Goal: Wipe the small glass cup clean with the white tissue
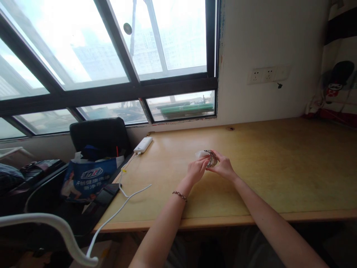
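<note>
Object [213, 159], shiny, within right hand's grip [225, 166], left hand [197, 169] against it

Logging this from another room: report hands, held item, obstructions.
Right hand holding what looks like a glass. Left hand against it, white wad alongside. White cable off left, touching neither hand.

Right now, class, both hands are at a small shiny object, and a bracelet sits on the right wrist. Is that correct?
Not quite. The head view shows the bracelet on the left wrist, not the right. The rest stands: the left hand and right hand are both at the small shiny object.
</note>
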{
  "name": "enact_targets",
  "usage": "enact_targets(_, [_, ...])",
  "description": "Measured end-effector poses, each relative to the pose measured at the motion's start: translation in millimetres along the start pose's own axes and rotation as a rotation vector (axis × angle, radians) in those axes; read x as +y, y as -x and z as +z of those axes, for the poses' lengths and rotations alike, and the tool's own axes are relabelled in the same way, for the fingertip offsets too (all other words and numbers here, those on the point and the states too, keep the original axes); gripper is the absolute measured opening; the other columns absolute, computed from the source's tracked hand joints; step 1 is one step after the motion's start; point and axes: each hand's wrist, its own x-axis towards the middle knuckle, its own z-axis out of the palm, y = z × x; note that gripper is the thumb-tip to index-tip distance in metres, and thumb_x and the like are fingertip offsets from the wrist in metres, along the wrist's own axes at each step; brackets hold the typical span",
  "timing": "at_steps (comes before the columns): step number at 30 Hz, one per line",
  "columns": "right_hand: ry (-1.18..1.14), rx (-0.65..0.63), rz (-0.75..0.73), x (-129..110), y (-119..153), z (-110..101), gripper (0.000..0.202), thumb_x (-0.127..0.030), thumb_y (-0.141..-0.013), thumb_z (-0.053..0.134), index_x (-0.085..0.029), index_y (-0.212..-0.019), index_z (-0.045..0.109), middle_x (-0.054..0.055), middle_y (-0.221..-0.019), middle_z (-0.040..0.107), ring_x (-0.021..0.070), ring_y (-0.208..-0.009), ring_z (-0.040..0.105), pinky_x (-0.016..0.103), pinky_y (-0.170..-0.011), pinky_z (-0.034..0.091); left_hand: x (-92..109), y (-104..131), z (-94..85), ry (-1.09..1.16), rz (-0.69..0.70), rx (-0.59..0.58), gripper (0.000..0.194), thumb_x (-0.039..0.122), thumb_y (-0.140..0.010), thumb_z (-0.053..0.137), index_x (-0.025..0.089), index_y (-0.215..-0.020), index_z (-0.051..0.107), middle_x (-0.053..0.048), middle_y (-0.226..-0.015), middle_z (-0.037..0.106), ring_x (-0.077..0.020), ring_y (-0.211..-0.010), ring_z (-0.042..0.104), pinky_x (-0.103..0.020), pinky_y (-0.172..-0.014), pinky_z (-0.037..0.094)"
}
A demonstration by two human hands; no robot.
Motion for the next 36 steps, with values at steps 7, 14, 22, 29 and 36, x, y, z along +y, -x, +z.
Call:
enact_targets(7, [0.036,-0.040,-0.003,3,1,1,0.075,-0.036,-0.048,0.072,-0.021,-0.117,0.047,0.007,-0.111,0.056,0.0245,-0.099,0.054,0.038,-0.086,0.042,0,0,-4.5,0.019,0.035,-0.111,0.026,0.037,-0.080,0.044,0.027,-0.083,0.068,0.000,-0.086,0.067,-0.0159,-0.072,0.059,-0.020,-0.062,0.040])
enact_targets(14, [0.075,0.011,0.003,5,0,2,0.074,-0.033,-0.048,0.072,-0.024,-0.116,0.047,0.005,-0.112,0.055,0.0252,-0.101,0.052,0.040,-0.089,0.040,-4,-4,5.1,0.480,-0.224,-0.116,0.038,0.050,-0.072,0.050,0.017,-0.076,0.069,-0.007,-0.079,0.067,-0.0215,-0.078,0.058,-0.027,-0.073,0.041])
enact_targets(22, [-0.380,-0.001,0.220,-1,-3,2,0.077,-0.034,-0.046,0.075,-0.016,-0.115,0.047,0.008,-0.111,0.057,0.0247,-0.101,0.052,0.038,-0.089,0.042,2,-4,-7.6,0.268,-0.088,-0.026,0.037,0.046,-0.077,0.045,0.018,-0.069,0.068,-0.004,-0.065,0.064,-0.0156,-0.061,0.055,-0.023,-0.061,0.040])
enact_targets(29, [-0.853,-0.147,0.272,-9,-2,-3,0.053,-0.035,-0.060,0.065,-0.016,-0.108,0.053,0.009,-0.103,0.061,0.0258,-0.093,0.057,0.041,-0.082,0.044,16,2,-18.9,0.009,0.049,-0.001,0.031,0.043,-0.079,0.043,0.023,-0.086,0.065,-0.005,-0.096,0.064,-0.0160,-0.083,0.058,-0.022,-0.075,0.040])
enact_targets(36, [-0.878,-0.157,0.407,2,-1,-1,0.053,-0.054,-0.077,0.031,-0.017,-0.104,0.056,0.008,-0.103,0.061,0.0253,-0.096,0.056,0.044,-0.080,0.043,19,2,-16.1,0.080,0.189,0.011,0.038,0.038,-0.085,0.030,0.025,-0.104,0.059,-0.004,-0.116,0.054,-0.0176,-0.108,0.049,-0.026,-0.089,0.036])
